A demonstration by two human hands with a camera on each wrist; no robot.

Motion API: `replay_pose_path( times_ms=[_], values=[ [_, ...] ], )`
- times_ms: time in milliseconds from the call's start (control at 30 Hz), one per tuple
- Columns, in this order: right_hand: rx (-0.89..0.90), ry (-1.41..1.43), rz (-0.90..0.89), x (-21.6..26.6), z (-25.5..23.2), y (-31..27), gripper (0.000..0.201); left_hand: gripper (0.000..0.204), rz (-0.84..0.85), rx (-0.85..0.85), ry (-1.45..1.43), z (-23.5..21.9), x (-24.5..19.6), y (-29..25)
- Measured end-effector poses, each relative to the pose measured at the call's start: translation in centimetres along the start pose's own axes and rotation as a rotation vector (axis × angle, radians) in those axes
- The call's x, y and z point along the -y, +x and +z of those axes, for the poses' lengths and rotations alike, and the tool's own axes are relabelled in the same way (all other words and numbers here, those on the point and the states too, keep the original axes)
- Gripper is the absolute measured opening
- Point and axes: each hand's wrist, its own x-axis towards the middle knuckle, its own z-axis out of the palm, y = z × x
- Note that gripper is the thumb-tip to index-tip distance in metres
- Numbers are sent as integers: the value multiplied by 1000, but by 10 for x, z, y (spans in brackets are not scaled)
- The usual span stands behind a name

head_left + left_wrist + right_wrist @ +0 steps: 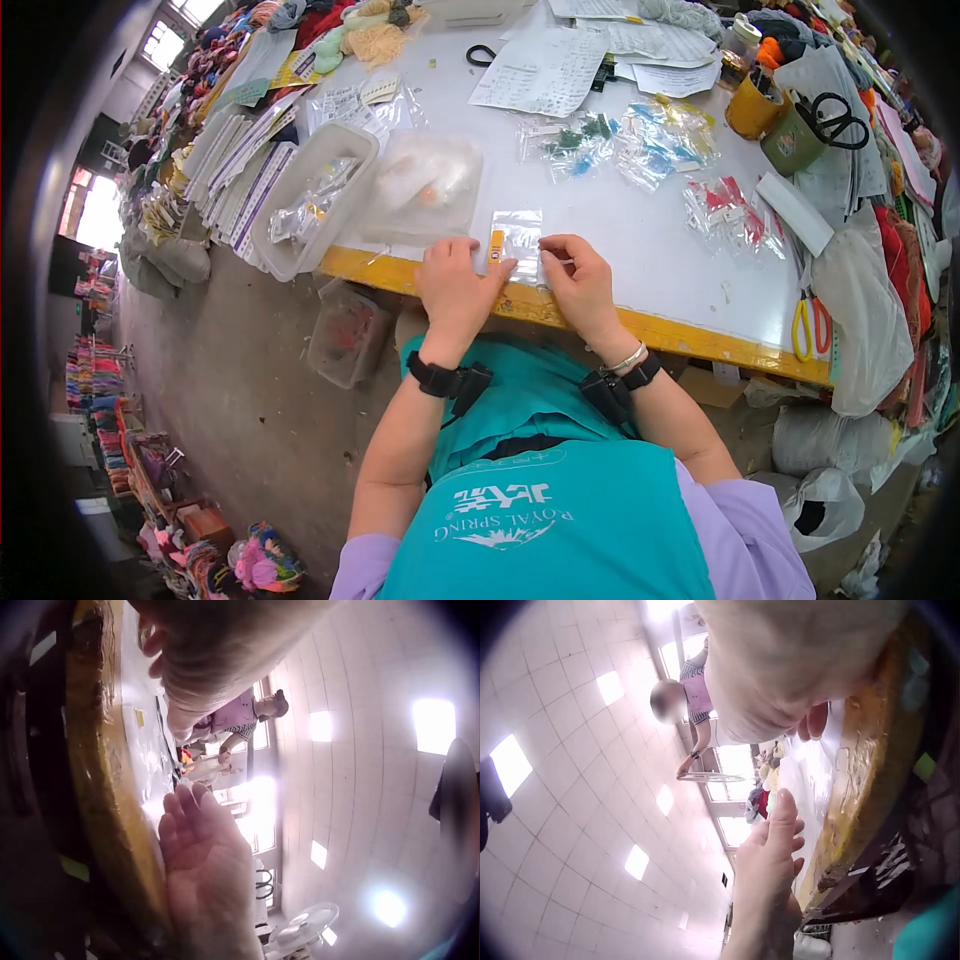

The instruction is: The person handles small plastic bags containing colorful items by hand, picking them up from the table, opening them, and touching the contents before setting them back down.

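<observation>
A small clear zip bag (524, 232) lies flat near the table's front edge, with a yellow label (496, 246) at its left side. The left hand (455, 290) rests palm down beside it, thumb on the bag's lower left part, fingers spread on the table. At the bag's right edge, the right hand (582, 290) touches the plastic with thumb and forefinger tips slightly apart. The left wrist view shows the right hand (210, 870) with loosely bent fingers; the right wrist view shows the left hand (769, 862) with its thumb extended.
Left of the bag stand an open plastic bin (318, 205) and a translucent container (425, 190). Small packets (665, 140), papers (545, 70) and a green pot (795, 140) with scissors lie beyond and right. Yellow-handled scissors (801, 328) hang at the right edge.
</observation>
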Motion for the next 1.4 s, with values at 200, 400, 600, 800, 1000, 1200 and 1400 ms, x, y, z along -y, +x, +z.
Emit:
replay_pose_path(
  times_ms=[200,400,600,800,1000,1200,1400],
  values=[
    [36,-36,15,-4,-1,-2,14,23,-131,98,-65,10,1,4],
    [5,-4,2,-3,1,-2,15,13,-36,-22,-435,4,5,7],
    [-84,149,10,-3,-1,-4,28,10,-132,-104,-734,-22,-12,13],
    [-160,-203,-401,54,-27,5,47,11,66,224,-631,-43,-22,12],
    [424,121,199,55,-48,7,27,16,-28,358,-967,-50,-38,7],
    [145,507,197,44,-38,-3,13,21,-250,473,-1214,-39,-33,-5],
    [68,373,83,53,-29,-12,11,19,-378,462,-1340,-39,-43,-9]
  ],
)
